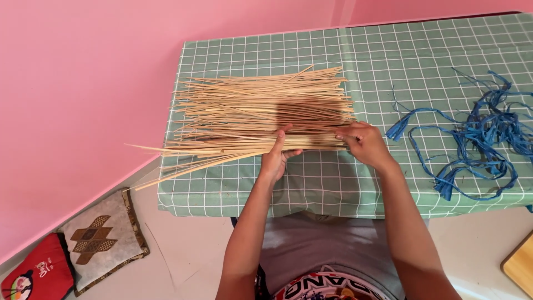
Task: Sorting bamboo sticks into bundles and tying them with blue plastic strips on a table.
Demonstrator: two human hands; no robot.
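We work at a low table (488, 39) draped in a green checked cloth, set against a pink wall (83, 83). Across its left half lies the spread of thin pale sticks (250, 105), a loose fan too many to count, with several tips jutting past the table's left edge. We judge them light, stiff along their length yet springy and easy to snap, and smooth enough to slide over one another; a pinch on a few at a time near the aligned right ends looks the surest hold, since the left ends splay.

To the right, well apart from the sticks, lies one tangle of blue raffia strips (477, 139), soft and limp; the strands cannot be counted. On the floor we see two cushions, one grey with a brown pattern (100, 239) and one red (36, 272), and a corner of one wooden board (519, 264) at the lower right.

Our two hands are apart, both on the near edge of the sticks. Our left hand (276, 158) lies with fingers extended over a small bundle, thumb beneath. Our right hand (363, 143) is curled around the right ends of the nearest sticks, gripping them.
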